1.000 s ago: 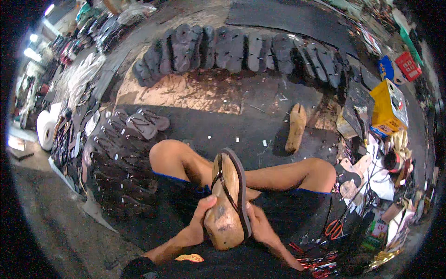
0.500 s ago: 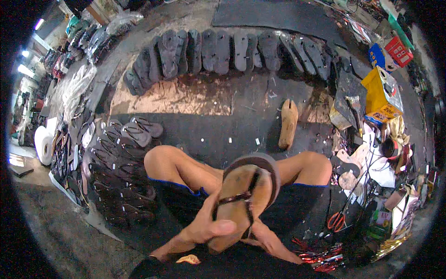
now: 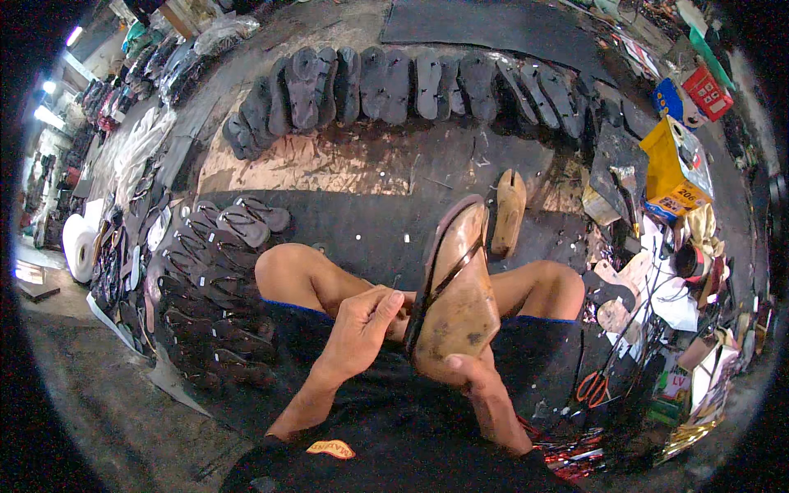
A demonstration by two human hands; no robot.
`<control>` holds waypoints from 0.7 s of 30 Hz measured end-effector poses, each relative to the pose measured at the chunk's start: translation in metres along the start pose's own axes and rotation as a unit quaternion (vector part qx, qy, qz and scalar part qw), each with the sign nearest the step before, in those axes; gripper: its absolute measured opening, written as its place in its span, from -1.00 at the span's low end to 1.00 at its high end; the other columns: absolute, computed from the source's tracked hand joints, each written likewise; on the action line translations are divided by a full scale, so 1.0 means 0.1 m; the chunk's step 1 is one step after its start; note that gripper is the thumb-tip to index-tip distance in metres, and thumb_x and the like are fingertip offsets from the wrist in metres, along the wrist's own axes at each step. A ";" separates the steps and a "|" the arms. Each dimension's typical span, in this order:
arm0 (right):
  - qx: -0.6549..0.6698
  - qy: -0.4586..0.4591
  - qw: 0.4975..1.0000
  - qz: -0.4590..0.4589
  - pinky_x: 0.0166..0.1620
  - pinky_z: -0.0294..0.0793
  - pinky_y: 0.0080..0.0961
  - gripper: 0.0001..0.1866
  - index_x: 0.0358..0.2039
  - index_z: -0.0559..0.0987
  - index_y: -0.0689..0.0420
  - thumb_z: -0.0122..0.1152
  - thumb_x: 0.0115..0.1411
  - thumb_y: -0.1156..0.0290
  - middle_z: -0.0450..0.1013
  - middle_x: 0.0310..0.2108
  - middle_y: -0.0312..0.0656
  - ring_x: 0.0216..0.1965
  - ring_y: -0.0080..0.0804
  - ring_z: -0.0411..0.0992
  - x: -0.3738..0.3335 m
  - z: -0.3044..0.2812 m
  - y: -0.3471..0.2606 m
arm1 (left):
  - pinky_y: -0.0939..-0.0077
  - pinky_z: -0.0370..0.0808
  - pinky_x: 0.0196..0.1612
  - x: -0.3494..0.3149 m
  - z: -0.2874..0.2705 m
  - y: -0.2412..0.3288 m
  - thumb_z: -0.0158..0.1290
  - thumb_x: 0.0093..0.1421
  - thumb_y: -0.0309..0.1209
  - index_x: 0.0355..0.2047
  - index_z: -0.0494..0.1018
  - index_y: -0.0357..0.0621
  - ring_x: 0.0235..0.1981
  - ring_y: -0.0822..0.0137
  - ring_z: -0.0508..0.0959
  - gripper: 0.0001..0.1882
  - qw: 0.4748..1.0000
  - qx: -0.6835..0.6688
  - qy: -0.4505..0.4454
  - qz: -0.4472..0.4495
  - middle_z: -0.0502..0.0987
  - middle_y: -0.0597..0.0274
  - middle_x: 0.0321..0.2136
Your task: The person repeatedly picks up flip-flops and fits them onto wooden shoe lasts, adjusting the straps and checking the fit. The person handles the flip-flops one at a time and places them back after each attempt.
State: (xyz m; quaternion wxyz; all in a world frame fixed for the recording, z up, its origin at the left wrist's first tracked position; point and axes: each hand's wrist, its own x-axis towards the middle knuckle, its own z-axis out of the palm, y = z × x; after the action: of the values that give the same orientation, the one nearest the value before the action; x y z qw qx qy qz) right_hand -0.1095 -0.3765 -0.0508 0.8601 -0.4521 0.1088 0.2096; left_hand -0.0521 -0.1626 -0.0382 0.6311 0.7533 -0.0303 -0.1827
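Note:
In front of my lap, a brown wooden shoe last (image 3: 460, 320) stands tilted with its toe pointing away. A thong sandal (image 3: 426, 300) with a dark sole and thin dark straps is fitted around it. My right hand (image 3: 479, 380) grips the last and sandal by the heel end, thumb across the wood. Just left of the sole, my left hand (image 3: 355, 338) is closed, thumb pressed on curled fingers. A tiny dark tip shows above that pinch, too small to name. Beyond the held pair, another wooden last (image 3: 511, 209) with a notched toe lies on the floor mat.
Dark soles (image 3: 382, 86) lean in a curved row across the far side. Strapped sandals (image 3: 218, 279) lie in rows at my left. To the right are a yellow tin (image 3: 674, 164), orange-handled scissors (image 3: 592, 389) and scattered scraps. A white roll (image 3: 78, 252) stands far left.
My left hand has come off the last and sandal and now pinches to their left. My right hand has swung them more upright, toe away from me and sole edge turned left.

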 end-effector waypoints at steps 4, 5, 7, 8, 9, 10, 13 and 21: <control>0.166 -0.003 0.982 0.093 0.42 0.39 -0.06 0.06 0.50 0.19 0.24 0.50 0.06 0.19 0.40 0.34 0.02 0.33 -0.05 0.42 -0.13 -0.06 0.06 | 0.56 0.44 -0.23 -0.06 -0.04 -0.14 -0.01 0.60 -0.21 0.02 0.60 -0.19 -0.33 0.55 0.47 -0.68 0.996 -0.074 -0.050 0.028 0.59 0.45 -0.28; 0.174 0.007 0.979 0.106 0.36 0.46 -0.08 0.08 0.52 0.17 0.23 0.47 0.04 0.16 0.41 0.33 0.01 0.31 -0.05 0.44 -0.17 -0.06 0.03 | 0.54 0.47 -0.22 -0.10 -0.03 -0.15 0.00 0.60 -0.23 0.04 0.60 -0.18 -0.30 0.53 0.51 -0.70 0.988 -0.137 -0.045 -0.062 0.61 0.44 -0.26; 0.186 0.023 0.973 0.132 0.25 0.58 -0.12 0.14 0.55 0.12 0.21 0.41 0.00 0.11 0.43 0.30 -0.02 0.27 -0.06 0.48 -0.22 -0.04 -0.11 | 0.49 0.50 -0.14 -0.18 -0.01 -0.22 0.00 0.59 -0.26 0.08 0.57 -0.19 -0.21 0.48 0.55 -0.70 0.944 -0.257 -0.049 -0.202 0.61 0.39 -0.19; 0.060 -0.013 0.993 0.097 0.38 0.39 -0.06 0.28 0.57 -0.13 0.18 0.50 0.02 0.18 0.15 0.44 0.00 0.42 -0.04 0.25 -0.24 0.01 -0.14 | 0.46 0.50 -0.09 -0.23 0.03 -0.31 -0.02 0.59 -0.26 0.11 0.55 -0.19 -0.15 0.44 0.54 -0.70 0.917 -0.320 -0.082 -0.225 0.60 0.35 -0.14; -0.053 -0.060 0.996 0.026 0.45 0.26 -0.01 0.37 0.58 -0.30 0.13 0.55 0.03 0.24 -0.03 0.52 0.01 0.51 -0.02 0.09 -0.19 0.08 -0.11 | 0.43 0.50 -0.04 -0.27 0.09 -0.40 -0.03 0.59 -0.26 0.14 0.53 -0.20 -0.10 0.41 0.53 -0.68 0.885 -0.377 -0.118 -0.246 0.58 0.31 -0.08; -0.162 -0.086 0.982 -0.051 0.52 0.13 0.04 0.49 0.59 -0.47 0.08 0.60 0.05 0.29 -0.21 0.60 0.02 0.59 0.00 -0.07 -0.17 0.13 -0.07 | 0.40 0.49 0.01 -0.30 0.17 -0.50 -0.04 0.60 -0.26 0.17 0.50 -0.20 -0.04 0.37 0.53 -0.67 0.851 -0.429 -0.153 -0.260 0.56 0.27 -0.03; -0.196 -0.107 0.963 -0.149 0.55 0.04 0.03 0.50 0.60 -0.52 0.01 0.57 0.05 0.34 -0.27 0.60 -0.03 0.60 -0.03 -0.09 0.10 0.26 -0.06 | 0.30 0.48 0.17 -0.13 0.39 -0.68 -0.08 0.60 -0.27 0.26 0.44 -0.21 0.12 0.27 0.50 -0.63 0.825 -0.488 -0.141 -0.247 0.52 0.14 0.12; -0.306 -0.008 0.941 -0.146 0.58 -0.02 0.00 0.41 0.56 -0.66 0.10 0.41 0.21 0.45 -0.38 0.62 0.24 0.61 0.16 -0.16 0.66 0.44 0.13 | -0.02 0.36 0.47 0.19 0.21 -0.56 -0.29 0.62 -0.16 0.50 0.21 -0.17 0.39 0.00 0.42 -0.42 0.902 -0.404 0.115 -0.103 0.42 -0.07 0.37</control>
State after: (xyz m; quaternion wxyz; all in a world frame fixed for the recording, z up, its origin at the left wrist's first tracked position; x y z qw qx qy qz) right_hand -0.0572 -0.3164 -0.0602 0.7026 -0.7023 -0.0346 0.1087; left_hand -0.0518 -0.1763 -0.0992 0.8579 0.4484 0.1966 -0.1557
